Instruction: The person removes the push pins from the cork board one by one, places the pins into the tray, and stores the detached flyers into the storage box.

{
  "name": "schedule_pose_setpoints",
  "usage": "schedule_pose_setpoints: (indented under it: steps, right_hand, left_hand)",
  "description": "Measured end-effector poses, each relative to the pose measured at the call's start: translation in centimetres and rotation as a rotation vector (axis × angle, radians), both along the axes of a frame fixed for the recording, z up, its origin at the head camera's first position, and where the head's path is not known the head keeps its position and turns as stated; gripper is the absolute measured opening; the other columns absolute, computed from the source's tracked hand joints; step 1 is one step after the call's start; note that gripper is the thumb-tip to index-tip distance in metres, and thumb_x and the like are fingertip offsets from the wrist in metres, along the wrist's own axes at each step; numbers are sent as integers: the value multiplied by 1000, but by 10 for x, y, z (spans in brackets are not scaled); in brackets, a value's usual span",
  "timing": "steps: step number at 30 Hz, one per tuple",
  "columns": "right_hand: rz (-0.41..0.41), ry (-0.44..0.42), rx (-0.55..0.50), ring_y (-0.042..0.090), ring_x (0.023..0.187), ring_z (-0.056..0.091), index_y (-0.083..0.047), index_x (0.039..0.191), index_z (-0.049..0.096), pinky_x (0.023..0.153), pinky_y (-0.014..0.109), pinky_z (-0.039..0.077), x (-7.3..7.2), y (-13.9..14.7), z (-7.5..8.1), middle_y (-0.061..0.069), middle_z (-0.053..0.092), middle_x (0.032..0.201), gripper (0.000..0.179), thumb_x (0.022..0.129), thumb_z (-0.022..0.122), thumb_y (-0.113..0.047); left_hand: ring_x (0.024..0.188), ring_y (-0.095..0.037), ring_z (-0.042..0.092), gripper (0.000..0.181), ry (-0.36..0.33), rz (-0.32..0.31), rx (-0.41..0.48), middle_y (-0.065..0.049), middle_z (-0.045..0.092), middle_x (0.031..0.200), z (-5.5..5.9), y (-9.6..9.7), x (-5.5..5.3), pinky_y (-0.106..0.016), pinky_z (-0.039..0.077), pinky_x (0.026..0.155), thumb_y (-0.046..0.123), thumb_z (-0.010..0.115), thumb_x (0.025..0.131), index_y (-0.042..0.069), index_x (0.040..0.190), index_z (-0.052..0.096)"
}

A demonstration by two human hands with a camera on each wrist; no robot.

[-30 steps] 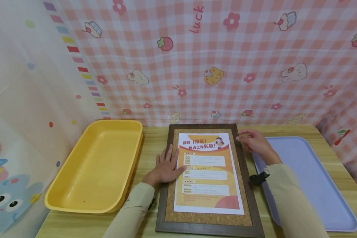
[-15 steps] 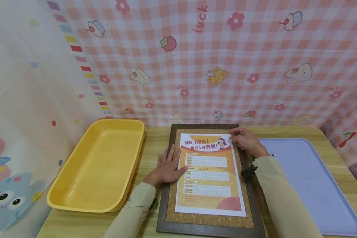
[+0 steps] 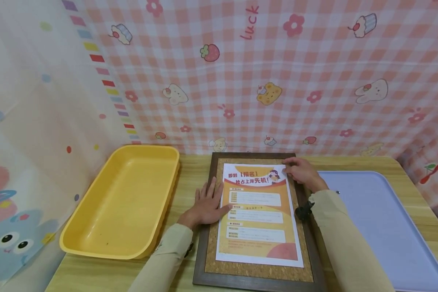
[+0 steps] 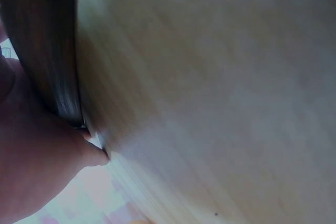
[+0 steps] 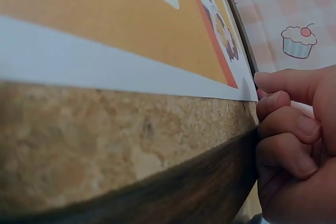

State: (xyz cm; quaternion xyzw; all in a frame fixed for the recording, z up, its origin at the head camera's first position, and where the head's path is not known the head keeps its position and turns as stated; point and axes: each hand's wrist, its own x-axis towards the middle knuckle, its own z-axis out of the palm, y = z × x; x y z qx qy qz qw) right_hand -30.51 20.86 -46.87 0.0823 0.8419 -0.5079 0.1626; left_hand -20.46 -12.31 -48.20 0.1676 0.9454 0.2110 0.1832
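A printed orange-and-white poster [image 3: 257, 217] lies on a cork board [image 3: 259, 271] with a dark wooden frame [image 3: 253, 280]. My left hand [image 3: 206, 209] rests flat over the board's left side, fingers spread, thumb on the poster's left edge. In the left wrist view, part of that hand [image 4: 47, 156] shows beside the dark frame. My right hand [image 3: 303, 172] is at the poster's upper right corner. In the right wrist view, the fingers [image 5: 291, 153] are curled and thumb and index tips come together at the corner; whether they pinch some small thing is hidden.
A deep yellow tray [image 3: 120, 202] stands to the left of the board. On the right lies a shallow lavender tray [image 3: 383, 227], partly under the right sleeve. All stand on a wooden table [image 3: 195, 166]. A pink checked cloth [image 3: 233, 81] hangs right behind it.
My right hand has moved left from the frame's right edge onto the poster's upper right corner, then stayed there. The left hand keeps its place on the board. The view has shifted slightly.
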Motion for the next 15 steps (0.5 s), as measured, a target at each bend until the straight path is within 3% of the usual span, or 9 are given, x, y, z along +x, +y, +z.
schedule_pose_setpoints:
  steps: [15]
  right_hand:
    - [-8,1,11,11,53,39,-6,135,57,49,26,33,0,-1,-2,0,54,73,42,95,59,-15]
  left_hand:
    - [150,-42,-10,81,-4,18,-5,-12,-16,165,4,1,0,-63,-6,117,55,39,102,13,161,3]
